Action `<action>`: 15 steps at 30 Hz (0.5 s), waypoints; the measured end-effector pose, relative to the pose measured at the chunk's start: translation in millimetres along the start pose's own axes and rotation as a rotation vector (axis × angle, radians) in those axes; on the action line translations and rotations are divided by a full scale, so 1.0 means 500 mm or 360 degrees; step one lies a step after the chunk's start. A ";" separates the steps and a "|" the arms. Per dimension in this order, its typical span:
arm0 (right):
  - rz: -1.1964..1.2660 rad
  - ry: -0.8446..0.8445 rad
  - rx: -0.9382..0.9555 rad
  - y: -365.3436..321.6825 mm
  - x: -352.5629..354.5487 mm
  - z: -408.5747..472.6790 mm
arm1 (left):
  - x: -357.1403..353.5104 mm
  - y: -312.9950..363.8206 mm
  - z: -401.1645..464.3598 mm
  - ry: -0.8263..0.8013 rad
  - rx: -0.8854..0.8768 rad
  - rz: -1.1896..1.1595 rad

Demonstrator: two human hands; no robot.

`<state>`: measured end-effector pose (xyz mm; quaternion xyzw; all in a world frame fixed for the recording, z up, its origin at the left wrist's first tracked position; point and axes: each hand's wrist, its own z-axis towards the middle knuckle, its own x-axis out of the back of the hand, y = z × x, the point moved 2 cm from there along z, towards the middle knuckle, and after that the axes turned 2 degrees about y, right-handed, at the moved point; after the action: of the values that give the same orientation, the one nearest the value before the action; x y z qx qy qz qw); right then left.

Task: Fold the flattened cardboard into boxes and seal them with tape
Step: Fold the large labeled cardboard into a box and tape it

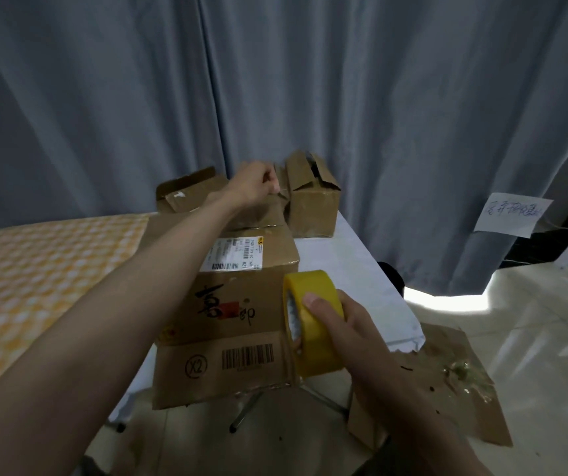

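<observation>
In the head view, the left arm stretches far forward and up across the frame, nearly straight, forearm bare. The left hand (257, 180) is at the far end of the big box (241, 304), fingers curled in and pinched together, knuckles up. It looks to be pinching a thin clear strip at the box's far edge, though what sits between the fingertips is too small to make out for certain.

The right hand (341, 324) is close to the camera, low and right of centre, wrist bent slightly inward. It wraps around a yellow roll of tape (313, 324), thumb lying across the roll's outer band and the other fingers hooked through the core. The roll stands on edge against the near right corner of the big box, touching the cardboard there.

The big box lies lengthwise on a white table (344, 269), its near flap hanging over the table's front edge; a white shipping label (234, 257) is stuck on its top. Behind it stands a smaller box (313, 197) with its flaps partly open, and another open box (186, 194) sits to the far left. A flat sheet of cardboard (447, 383) lies on the floor at the right. A grey curtain (275, 80) hangs behind everything.
</observation>
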<state>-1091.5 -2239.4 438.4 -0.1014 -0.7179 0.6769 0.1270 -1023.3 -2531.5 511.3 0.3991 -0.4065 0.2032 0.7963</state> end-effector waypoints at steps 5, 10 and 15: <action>0.0023 0.0055 -0.0046 -0.004 0.009 0.021 | -0.013 -0.021 0.029 -0.0058 -0.0020 0.0058; 0.0039 0.0029 -0.0037 0.002 0.012 0.037 | -0.032 -0.039 0.044 -0.0135 0.0014 0.0089; 0.0117 -0.0022 -0.0044 0.001 0.013 0.045 | -0.043 -0.050 0.051 -0.0174 0.0026 0.0115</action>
<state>-1104.7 -2258.7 436.9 -0.1248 -0.7238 0.6719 0.0956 -1032.3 -2566.6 490.9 0.4012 -0.4618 0.2129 0.7618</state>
